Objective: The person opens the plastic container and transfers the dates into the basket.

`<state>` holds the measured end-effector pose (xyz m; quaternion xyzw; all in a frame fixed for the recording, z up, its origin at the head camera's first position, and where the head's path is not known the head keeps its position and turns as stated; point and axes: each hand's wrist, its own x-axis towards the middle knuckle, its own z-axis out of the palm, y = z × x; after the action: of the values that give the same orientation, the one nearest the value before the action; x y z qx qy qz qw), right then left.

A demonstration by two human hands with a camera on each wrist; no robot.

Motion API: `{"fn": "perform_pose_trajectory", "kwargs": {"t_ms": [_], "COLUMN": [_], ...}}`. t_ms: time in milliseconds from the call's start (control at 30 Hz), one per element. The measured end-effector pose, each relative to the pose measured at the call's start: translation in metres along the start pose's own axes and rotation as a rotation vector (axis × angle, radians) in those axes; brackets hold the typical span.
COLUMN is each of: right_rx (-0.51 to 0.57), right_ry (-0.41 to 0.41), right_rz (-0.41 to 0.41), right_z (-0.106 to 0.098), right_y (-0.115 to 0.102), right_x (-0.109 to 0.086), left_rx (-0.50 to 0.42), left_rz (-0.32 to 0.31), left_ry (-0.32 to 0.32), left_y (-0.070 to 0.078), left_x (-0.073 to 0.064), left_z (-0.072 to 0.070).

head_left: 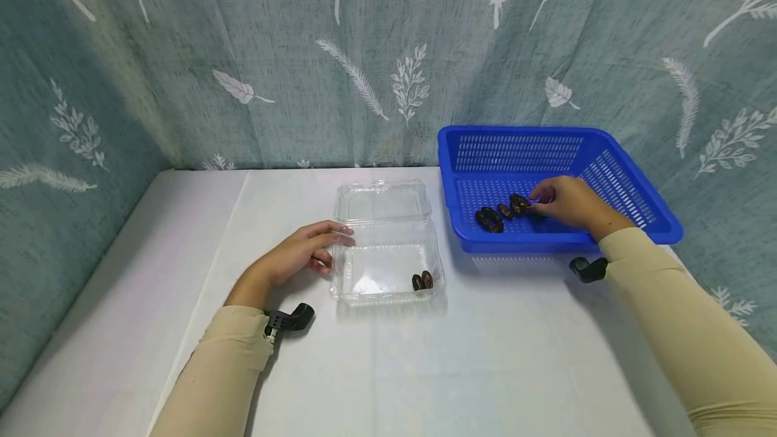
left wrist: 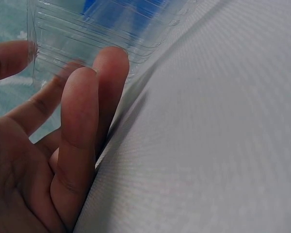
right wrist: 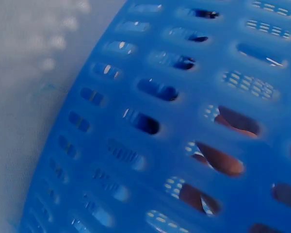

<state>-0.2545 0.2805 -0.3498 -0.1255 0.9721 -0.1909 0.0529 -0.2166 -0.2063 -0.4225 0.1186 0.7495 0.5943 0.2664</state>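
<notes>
A clear plastic clamshell container (head_left: 379, 268) lies with its lid folded back on the table, two brown dates (head_left: 422, 280) in its front right corner. My left hand (head_left: 303, 248) touches the container's left side with relaxed fingers; the left wrist view has its fingers (left wrist: 80, 111) against the ribbed clear wall. Over in the blue basket (head_left: 455, 201), several dark dates (head_left: 489, 219) lie on the floor. There my right hand (head_left: 567, 202) pinches a date (head_left: 519, 204) at its fingertips. Through the basket's slots the right wrist view gives only bits of the fingers (right wrist: 218, 160).
The table (head_left: 425, 369) has a white cloth on it. Behind and to the left hangs a grey-green curtain (head_left: 273, 133) with white leaf prints. The basket's raised slotted wall (right wrist: 111, 150) stands between the right wrist camera and the hand.
</notes>
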Motion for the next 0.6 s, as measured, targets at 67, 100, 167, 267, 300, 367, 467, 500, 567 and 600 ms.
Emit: {"fn": "perform_pose_trajectory", "kwargs": {"t_ms": [67,100,167,267,300,367,467,500,567,600], "right_rx": [0.004,0.011,0.020,0.053,0.063,0.089,0.126,0.140,0.163,0.170], "right_ry": [0.037,0.059,0.104,0.167,0.185,0.212,0.248,0.251,0.240,0.220], "right_rz": [-0.013,-0.020,-0.036,-0.101,-0.134,-0.217,-0.359,-0.400,-0.464,-0.482], "right_z": [-0.002,-0.004,-0.006,-0.007,-0.005,0.000,0.008,0.011,0.016,0.020], "right_y": [-0.004,-0.008,-0.016,-0.039,-0.048,-0.066,-0.094,-0.103,-0.118,-0.125], "right_x": [-0.002,-0.004,-0.008,-0.016,-0.018,-0.024,-0.032,-0.035,-0.041,-0.044], "left_rx": [0.003,0.005,0.009,0.008,0.004,-0.001,-0.003,-0.003,0.000,-0.003], "left_rz": [0.001,0.002,0.001,0.004,0.000,-0.007,-0.017,-0.018,-0.009,-0.009], "left_ry": [-0.003,-0.002,0.001,0.004,0.007,0.005,-0.001,0.001,0.002,0.005], "left_y": [0.001,0.003,0.004,0.005,0.005,0.004,0.002,0.002,0.001,0.000], "left_x": [0.000,0.000,0.001,0.002,0.002,0.001,-0.001,-0.002,-0.002,-0.002], "left_z": [0.000,-0.001,0.000,-0.001,-0.001,0.000,0.000,0.000,0.000,0.001]}}
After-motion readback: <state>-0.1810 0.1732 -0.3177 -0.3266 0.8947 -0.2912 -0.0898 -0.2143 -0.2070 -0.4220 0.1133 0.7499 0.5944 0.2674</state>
